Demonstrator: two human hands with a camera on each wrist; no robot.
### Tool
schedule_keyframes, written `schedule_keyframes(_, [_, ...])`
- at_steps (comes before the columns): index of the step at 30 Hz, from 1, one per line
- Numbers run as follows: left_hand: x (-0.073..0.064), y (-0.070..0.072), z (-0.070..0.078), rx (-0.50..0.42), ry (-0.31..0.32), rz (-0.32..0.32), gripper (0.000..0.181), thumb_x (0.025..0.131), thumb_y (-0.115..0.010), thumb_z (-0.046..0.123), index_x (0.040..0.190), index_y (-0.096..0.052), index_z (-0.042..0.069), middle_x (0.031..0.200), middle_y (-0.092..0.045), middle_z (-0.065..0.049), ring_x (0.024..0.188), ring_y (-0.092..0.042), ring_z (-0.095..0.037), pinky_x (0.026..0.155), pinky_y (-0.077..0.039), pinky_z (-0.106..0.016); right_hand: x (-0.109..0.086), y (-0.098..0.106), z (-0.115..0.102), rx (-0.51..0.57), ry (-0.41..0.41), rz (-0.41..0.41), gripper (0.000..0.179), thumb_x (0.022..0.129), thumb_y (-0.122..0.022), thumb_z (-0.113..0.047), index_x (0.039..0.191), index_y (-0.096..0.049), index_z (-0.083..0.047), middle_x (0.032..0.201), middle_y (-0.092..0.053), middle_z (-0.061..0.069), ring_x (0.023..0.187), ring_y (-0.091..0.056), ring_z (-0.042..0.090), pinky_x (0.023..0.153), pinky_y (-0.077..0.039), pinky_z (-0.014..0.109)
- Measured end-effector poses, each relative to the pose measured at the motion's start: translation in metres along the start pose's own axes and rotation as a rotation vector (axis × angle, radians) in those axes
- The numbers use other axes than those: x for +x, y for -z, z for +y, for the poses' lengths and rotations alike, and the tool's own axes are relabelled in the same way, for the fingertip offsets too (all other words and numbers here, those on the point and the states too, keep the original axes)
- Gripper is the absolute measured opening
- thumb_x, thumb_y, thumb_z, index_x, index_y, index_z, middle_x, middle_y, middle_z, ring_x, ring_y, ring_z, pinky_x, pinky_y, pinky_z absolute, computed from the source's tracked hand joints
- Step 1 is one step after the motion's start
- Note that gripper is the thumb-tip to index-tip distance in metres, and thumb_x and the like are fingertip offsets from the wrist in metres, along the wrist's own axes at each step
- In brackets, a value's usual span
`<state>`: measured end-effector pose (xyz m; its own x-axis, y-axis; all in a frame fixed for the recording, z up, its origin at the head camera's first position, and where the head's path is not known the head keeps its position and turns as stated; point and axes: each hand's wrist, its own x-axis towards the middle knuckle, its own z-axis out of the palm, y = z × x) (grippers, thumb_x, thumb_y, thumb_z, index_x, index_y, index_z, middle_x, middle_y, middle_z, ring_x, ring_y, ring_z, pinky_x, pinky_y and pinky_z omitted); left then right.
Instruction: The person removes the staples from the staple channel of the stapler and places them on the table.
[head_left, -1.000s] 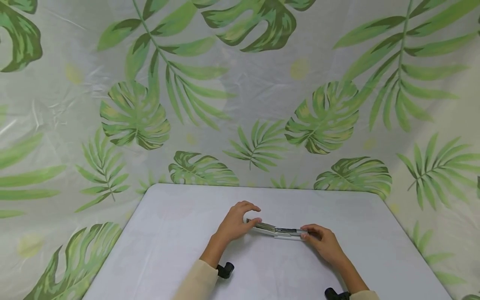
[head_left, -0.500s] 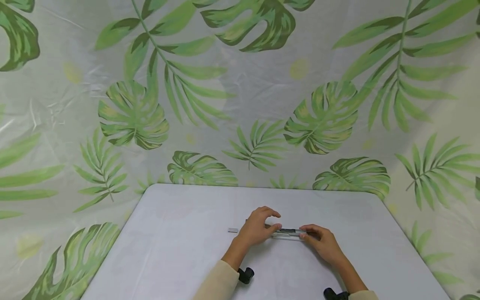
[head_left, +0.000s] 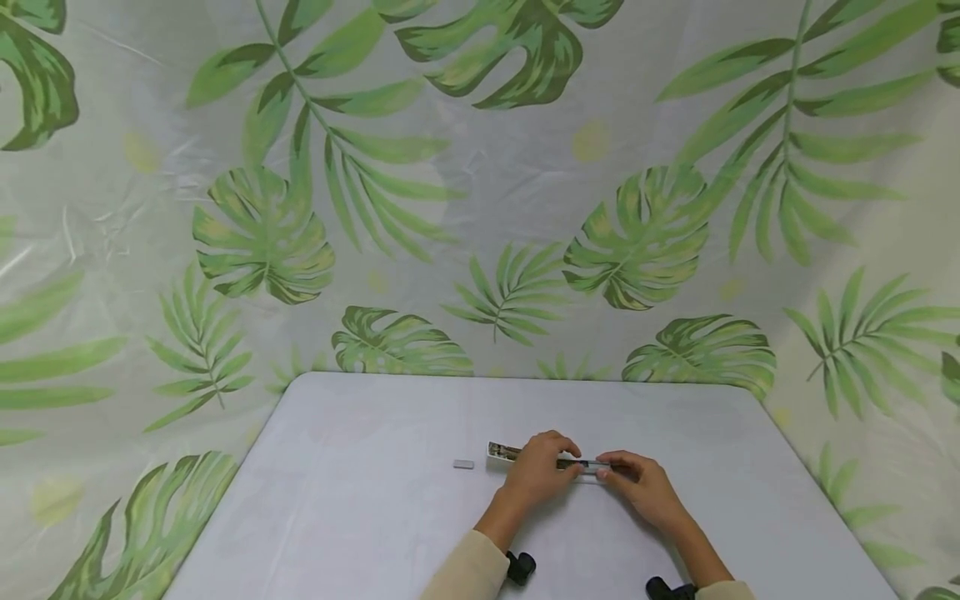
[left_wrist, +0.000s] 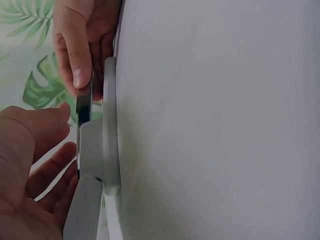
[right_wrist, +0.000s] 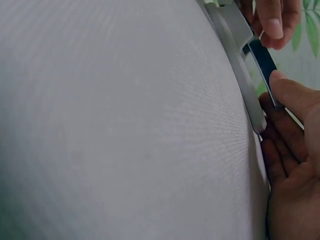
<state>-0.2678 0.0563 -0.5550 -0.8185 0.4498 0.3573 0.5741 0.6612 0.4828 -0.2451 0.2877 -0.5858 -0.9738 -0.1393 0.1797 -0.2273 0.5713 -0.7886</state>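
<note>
A white stapler (head_left: 497, 455) lies swung wide on the table, its top cover folded back to the left. My right hand (head_left: 647, 490) pinches the far end of its metal magazine rail (right_wrist: 264, 61) between thumb and fingers, above the white base (right_wrist: 241, 75). Over the stapler's middle is my left hand (head_left: 534, 477), thumb and index finger spread apart beside the rail. In the left wrist view, a gap shows between the left thumb and fingers, which are close to the white hinge part (left_wrist: 92, 150). The left hand hides the stapler's middle in the head view.
A short grey strip (head_left: 463, 464), which looks like staples, lies left of the stapler on the white-covered table (head_left: 360, 500). A leaf-patterned sheet (head_left: 510, 200) hangs behind the table's back edge.
My left hand has moved right from the cover's end to the stapler's middle, uncovering the grey strip. The cover has dropped lower. My right hand stays at the rail's end.
</note>
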Motion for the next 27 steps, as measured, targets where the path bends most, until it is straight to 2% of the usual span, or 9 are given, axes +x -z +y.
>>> schedule_keyframes(6, [-0.004,-0.007,0.011,0.081,0.025,0.011,0.012,0.092,-0.079,0.037,0.097,-0.080,0.026,0.108,-0.074,0.007,0.102,-0.069,-0.012,0.081,-0.057,-0.024,0.000,0.001,-0.001,0.001,0.023,0.004,0.027,0.095,-0.075,-0.031,0.119,-0.076,-0.017,0.119,-0.075,0.003,0.105,-0.069,0.004,0.091,-0.056,0.024])
schedule_keyframes(12, [-0.006,-0.012,0.016,0.158,0.041,0.038,0.012,0.091,-0.079,0.038,0.095,-0.082,0.027,0.105,-0.075,0.010,0.099,-0.069,-0.009,0.078,-0.057,-0.022,0.000,0.001,-0.001,0.003,0.019,-0.016,0.028,0.096,-0.074,-0.032,0.120,-0.075,-0.018,0.120,-0.075,0.003,0.105,-0.070,0.004,0.091,-0.055,0.023])
schedule_keyframes(20, [-0.009,-0.016,0.021,0.174,0.039,0.039,0.015,0.089,-0.082,0.035,0.098,-0.083,0.023,0.106,-0.075,0.009,0.100,-0.069,-0.010,0.081,-0.056,-0.021,-0.003,0.001,-0.003,0.012,0.035,-0.012,0.027,0.097,-0.073,-0.029,0.120,-0.075,-0.015,0.118,-0.076,0.004,0.104,-0.070,0.005,0.090,-0.056,0.023])
schedule_keyframes(27, [-0.009,-0.019,0.023,0.136,0.049,0.062,0.018,0.087,-0.083,0.033,0.100,-0.083,0.021,0.106,-0.075,0.009,0.097,-0.067,-0.009,0.082,-0.053,-0.020,-0.003,0.000,-0.004,-0.010,0.050,0.005,0.026,0.096,-0.074,-0.029,0.118,-0.076,-0.015,0.117,-0.076,0.004,0.102,-0.069,0.002,0.090,-0.056,0.023])
